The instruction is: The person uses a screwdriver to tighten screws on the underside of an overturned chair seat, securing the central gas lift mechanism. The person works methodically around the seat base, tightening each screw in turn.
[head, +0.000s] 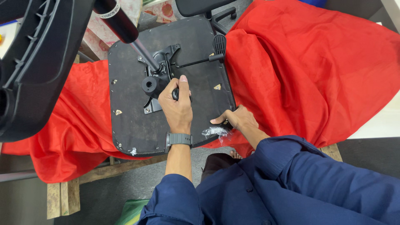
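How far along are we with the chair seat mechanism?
Done: the metal mechanism plate sits on the upturned seat base, its lever and gas cylinder attached. In hand: the left hand grips a black tool handle beside the plate; the right hand steadies the seat's edge. Left: whether the screws are tight is hidden.

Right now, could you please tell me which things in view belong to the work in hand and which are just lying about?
In the work:
- left hand gripping a black tool handle
- right hand steadying the black upturned chair seat
- black metal seat mechanism with its lever
- gas cylinder

Lying about:
- red cloth
- black plastic chair part
- clear plastic scrap
- wooden bench
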